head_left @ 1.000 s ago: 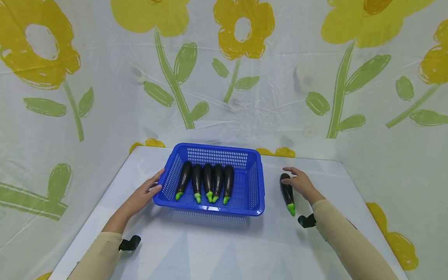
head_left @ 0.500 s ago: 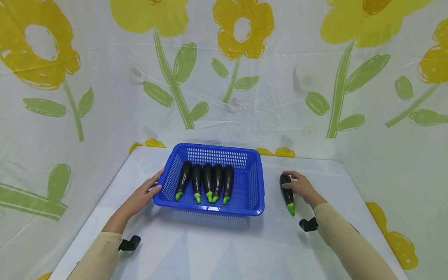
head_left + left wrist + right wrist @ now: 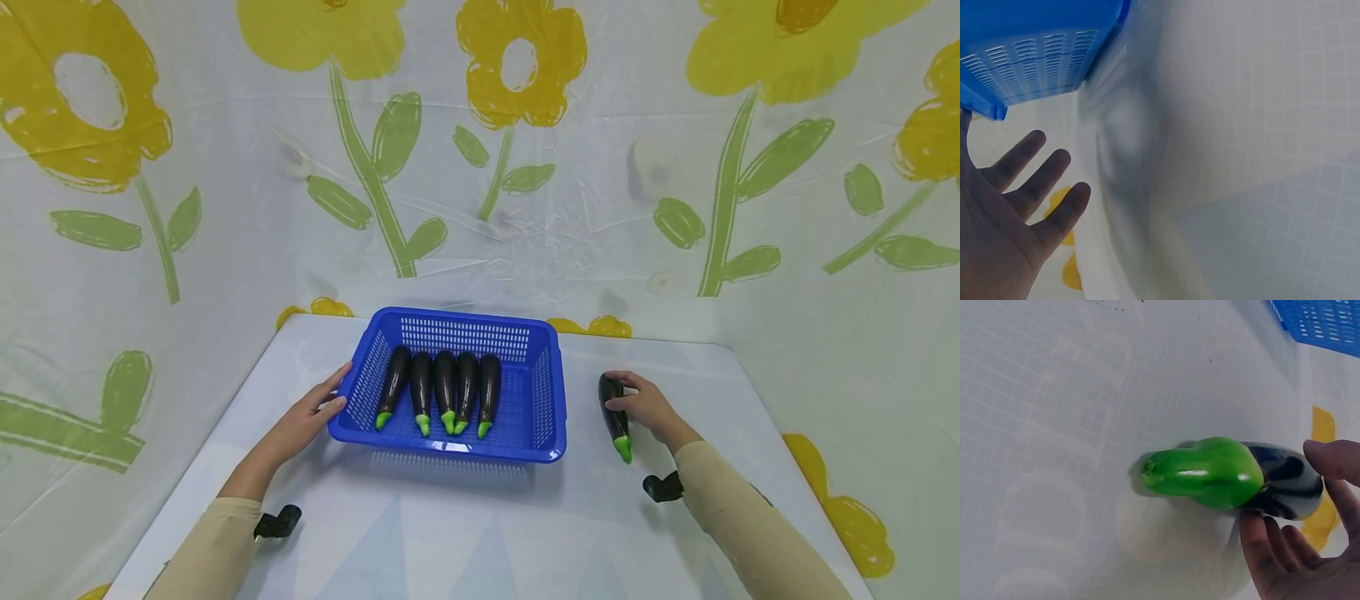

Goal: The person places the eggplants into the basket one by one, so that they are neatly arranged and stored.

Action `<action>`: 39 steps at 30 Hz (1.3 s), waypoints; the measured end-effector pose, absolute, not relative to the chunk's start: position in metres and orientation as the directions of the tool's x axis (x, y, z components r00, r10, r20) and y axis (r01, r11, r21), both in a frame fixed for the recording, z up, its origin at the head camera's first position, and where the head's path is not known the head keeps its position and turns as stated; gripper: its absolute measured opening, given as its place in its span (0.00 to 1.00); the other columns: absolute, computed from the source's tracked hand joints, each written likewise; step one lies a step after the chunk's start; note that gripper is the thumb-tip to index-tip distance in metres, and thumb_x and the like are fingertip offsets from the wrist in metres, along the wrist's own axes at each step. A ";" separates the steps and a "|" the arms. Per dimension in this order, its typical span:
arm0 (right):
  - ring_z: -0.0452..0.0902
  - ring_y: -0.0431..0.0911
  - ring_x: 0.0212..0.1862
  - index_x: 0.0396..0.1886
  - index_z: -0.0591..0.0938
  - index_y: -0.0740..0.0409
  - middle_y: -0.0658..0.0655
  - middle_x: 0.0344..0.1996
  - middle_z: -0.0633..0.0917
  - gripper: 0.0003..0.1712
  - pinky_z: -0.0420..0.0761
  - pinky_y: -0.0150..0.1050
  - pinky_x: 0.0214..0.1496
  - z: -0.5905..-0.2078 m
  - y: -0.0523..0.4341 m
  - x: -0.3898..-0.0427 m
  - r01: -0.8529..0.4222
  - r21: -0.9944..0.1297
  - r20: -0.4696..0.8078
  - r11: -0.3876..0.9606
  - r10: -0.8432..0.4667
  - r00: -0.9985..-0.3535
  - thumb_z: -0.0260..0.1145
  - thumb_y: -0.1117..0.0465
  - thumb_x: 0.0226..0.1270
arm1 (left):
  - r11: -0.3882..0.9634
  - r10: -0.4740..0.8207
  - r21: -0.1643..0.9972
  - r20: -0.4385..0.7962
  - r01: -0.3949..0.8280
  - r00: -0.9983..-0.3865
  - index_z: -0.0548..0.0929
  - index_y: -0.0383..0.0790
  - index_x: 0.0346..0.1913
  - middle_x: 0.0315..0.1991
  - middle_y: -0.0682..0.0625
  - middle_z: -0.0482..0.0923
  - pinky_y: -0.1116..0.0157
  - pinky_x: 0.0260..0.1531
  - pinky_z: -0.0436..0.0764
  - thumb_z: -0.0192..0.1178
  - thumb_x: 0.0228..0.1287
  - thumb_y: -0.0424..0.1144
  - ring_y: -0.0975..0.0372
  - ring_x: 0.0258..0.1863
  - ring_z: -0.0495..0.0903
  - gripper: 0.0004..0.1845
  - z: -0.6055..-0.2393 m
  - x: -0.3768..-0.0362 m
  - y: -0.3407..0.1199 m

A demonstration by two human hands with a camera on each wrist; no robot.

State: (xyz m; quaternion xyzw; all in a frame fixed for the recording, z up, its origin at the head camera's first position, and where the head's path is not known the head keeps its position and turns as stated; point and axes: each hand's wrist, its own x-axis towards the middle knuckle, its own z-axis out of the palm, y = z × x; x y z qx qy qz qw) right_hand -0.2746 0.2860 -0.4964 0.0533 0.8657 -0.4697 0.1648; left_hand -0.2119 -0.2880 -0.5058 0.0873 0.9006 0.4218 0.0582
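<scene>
Blue plastic meets our left hand [image 3: 311,414], whose straight fingers rest against the basket's [image 3: 543,392] left wall, grasping nothing. Five eggplants [image 3: 446,390] lie side by side inside. On the table [image 3: 450,533] right of the basket, our right hand [image 3: 648,406] curls around a sixth eggplant [image 3: 617,414].

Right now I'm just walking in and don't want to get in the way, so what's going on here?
A person at a white table is handling toy eggplants. Their right hand closes around a loose eggplant lying on the table to the right of a blue basket. Their left hand rests with straight fingers against the basket's left side. Five eggplants already lie side by side in the basket, green stems toward the person.
</scene>
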 end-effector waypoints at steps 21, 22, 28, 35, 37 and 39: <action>0.66 0.69 0.67 0.77 0.65 0.56 0.74 0.75 0.58 0.38 0.76 0.60 0.65 -0.499 0.284 -0.276 0.269 -0.770 -0.347 0.578 -0.026 -0.938 0.65 0.66 0.69 | 0.636 0.201 0.765 -0.031 0.107 -0.979 0.48 0.54 0.83 0.80 0.31 0.48 0.27 0.62 0.62 0.46 0.81 0.54 0.28 0.73 0.55 0.35 -0.506 -0.211 -0.288; 0.66 0.69 0.67 0.77 0.65 0.56 0.73 0.75 0.58 0.38 0.76 0.60 0.65 -0.500 0.284 -0.276 0.271 -0.772 -0.346 0.575 -0.023 -0.938 0.65 0.66 0.69 | 0.635 0.201 0.765 -0.030 0.108 -0.979 0.48 0.54 0.83 0.80 0.31 0.47 0.27 0.62 0.62 0.46 0.81 0.54 0.28 0.73 0.55 0.35 -0.506 -0.211 -0.288; 0.66 0.70 0.66 0.77 0.65 0.57 0.75 0.74 0.58 0.37 0.75 0.61 0.65 -0.501 0.284 -0.274 0.261 -0.777 -0.339 0.573 -0.033 -0.940 0.65 0.65 0.70 | 0.635 0.205 0.764 -0.024 0.114 -0.979 0.48 0.54 0.83 0.80 0.31 0.48 0.28 0.61 0.64 0.46 0.81 0.54 0.29 0.72 0.57 0.35 -0.506 -0.211 -0.288; 0.67 0.70 0.66 0.77 0.65 0.56 0.75 0.74 0.58 0.37 0.76 0.61 0.64 -0.499 0.283 -0.273 0.254 -0.780 -0.332 0.572 -0.034 -0.943 0.65 0.64 0.71 | 0.637 0.205 0.762 -0.024 0.115 -0.979 0.48 0.54 0.83 0.79 0.31 0.48 0.27 0.62 0.60 0.46 0.81 0.54 0.29 0.73 0.54 0.35 -0.506 -0.211 -0.289; 0.66 0.70 0.66 0.77 0.65 0.55 0.75 0.75 0.58 0.37 0.76 0.61 0.64 -0.498 0.282 -0.273 0.249 -0.783 -0.328 0.570 -0.038 -0.944 0.65 0.63 0.71 | 0.640 0.202 0.761 -0.027 0.111 -0.979 0.48 0.55 0.83 0.80 0.31 0.48 0.27 0.63 0.59 0.46 0.81 0.54 0.29 0.74 0.53 0.35 -0.506 -0.211 -0.289; 0.65 0.70 0.67 0.77 0.65 0.55 0.75 0.75 0.57 0.37 0.76 0.60 0.64 -0.496 0.282 -0.273 0.242 -0.787 -0.322 0.567 -0.043 -0.946 0.65 0.62 0.71 | 0.640 0.201 0.761 -0.030 0.108 -0.979 0.48 0.55 0.83 0.80 0.32 0.48 0.27 0.63 0.59 0.46 0.81 0.54 0.29 0.74 0.53 0.35 -0.506 -0.211 -0.289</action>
